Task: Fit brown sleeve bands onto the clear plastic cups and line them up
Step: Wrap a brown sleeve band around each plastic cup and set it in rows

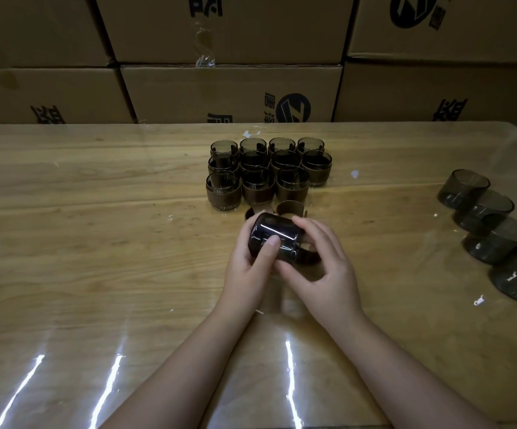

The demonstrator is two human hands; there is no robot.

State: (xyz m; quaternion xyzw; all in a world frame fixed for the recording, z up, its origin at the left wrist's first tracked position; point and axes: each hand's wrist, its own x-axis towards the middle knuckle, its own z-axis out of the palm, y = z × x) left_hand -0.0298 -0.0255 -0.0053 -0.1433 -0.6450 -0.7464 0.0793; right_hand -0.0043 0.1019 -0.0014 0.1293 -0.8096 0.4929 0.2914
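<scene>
Head view: both hands work a dark-tinted cup (274,238) on its side, just above the wooden surface (96,212).

The left grip (251,261) curls round the cup, thumb pressed on its wall. The right grip (325,267) clasps a brown sleeve band (309,257) at the cup's right end. Two loose bands (291,208) lie just beyond the hands. Behind them, eleven banded cups (266,174) stand upright in three touching rows. Four bare cups (492,230) lie tilted in an overlapping row far right. Cardboard boxes (229,94) are stacked behind.
</scene>
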